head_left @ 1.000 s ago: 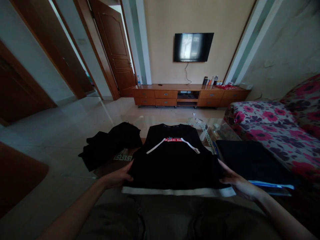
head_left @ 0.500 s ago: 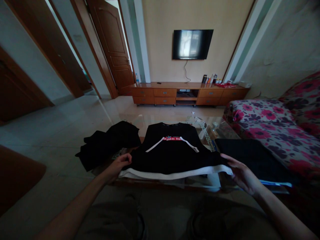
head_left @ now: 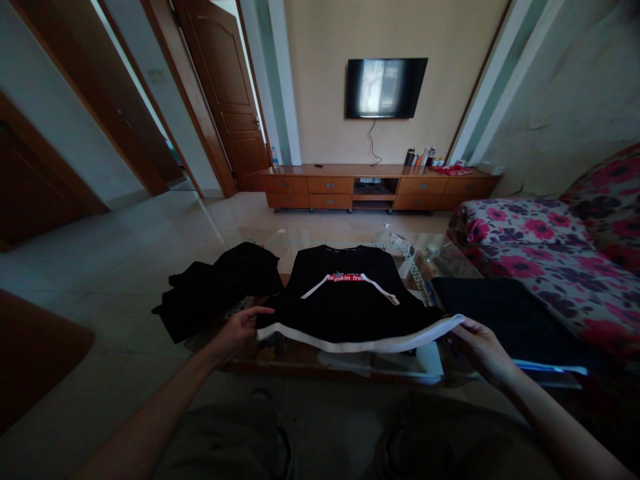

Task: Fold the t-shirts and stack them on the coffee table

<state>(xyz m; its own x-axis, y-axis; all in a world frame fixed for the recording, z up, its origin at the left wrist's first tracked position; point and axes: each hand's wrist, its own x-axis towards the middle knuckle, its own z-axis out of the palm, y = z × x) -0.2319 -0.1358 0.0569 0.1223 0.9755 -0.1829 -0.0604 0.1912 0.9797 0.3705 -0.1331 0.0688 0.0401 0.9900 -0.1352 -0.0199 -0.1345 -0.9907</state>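
Note:
A black T-shirt (head_left: pixel 345 310) with a white hem, white stripes and a red printed patch lies spread over the glass coffee table (head_left: pixel 300 363), its collar pointing away from me. My left hand (head_left: pixel 243 332) pinches the left end of the hem, index finger stretched along the cloth. At the right end, my right hand (head_left: pixel 475 343) grips the hem between thumb and fingers and lifts that corner slightly. To the left is a crumpled heap of black clothing (head_left: pixel 225 280). Beyond my right hand sits a flat, folded dark garment (head_left: pixel 500 313).
A sofa with a flowered cover (head_left: pixel 530 247) runs along the right. Across the tiled floor (head_left: pixel 150 267) stands a low wooden TV cabinet (head_left: pixel 330 188) with bottles and small items on top. A wooden piece of furniture (head_left: pixel 35 353) juts in at the left.
The T-shirt's hem has drawn in at both ends and moved slightly away from me. Its right corner is now raised and turned up in my right hand.

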